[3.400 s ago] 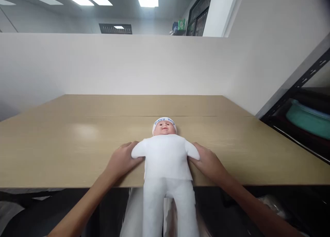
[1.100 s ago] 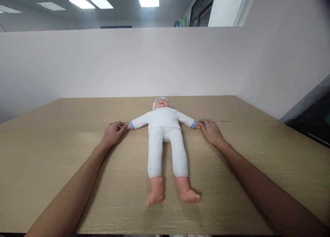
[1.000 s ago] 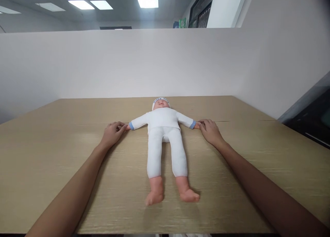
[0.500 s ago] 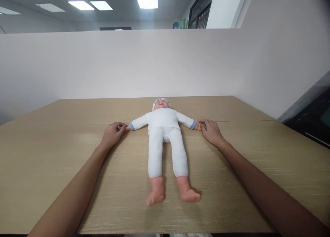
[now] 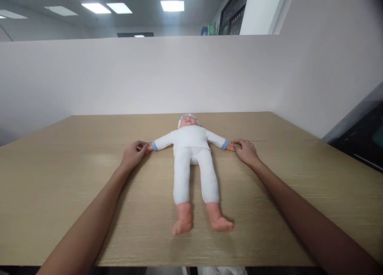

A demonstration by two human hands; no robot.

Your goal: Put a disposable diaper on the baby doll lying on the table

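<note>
one doll in a white top, white pants and a white cap lies on its back on the tan table, in the middle of the frame. its arms are spread out wide and its bare feet are lower down. left of the middle, the left hand pinches one of its little hands. right of the middle, the right hand curls its fingers onto the other one. a white wall is behind
</note>
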